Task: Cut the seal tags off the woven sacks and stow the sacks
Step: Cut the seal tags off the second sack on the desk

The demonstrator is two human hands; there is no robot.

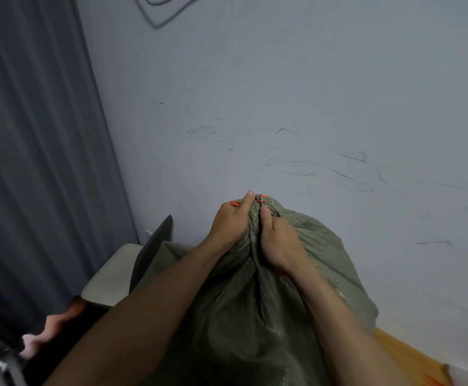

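A full green woven sack (pixel 319 252) stands in front of me against the pale wall, its mouth gathered into a twisted neck at the top. An orange seal tag (pixel 261 201) is wrapped round that neck, and one end of it pokes out to the left of my fingers. My left hand (pixel 231 224) grips the neck from the left, thumb pointing up. My right hand (pixel 276 240) grips it from the right, thumb pressed just below the tag. No cutting tool is visible.
A grey curtain (pixel 32 162) hangs on the left. Below it stands a chair with a beige seat (pixel 110 277) and dark back (pixel 150 249), touching the sack's left side. An orange-yellow surface (pixel 405 355) shows at the lower right. The scuffed wall (pixel 311 107) is directly behind.
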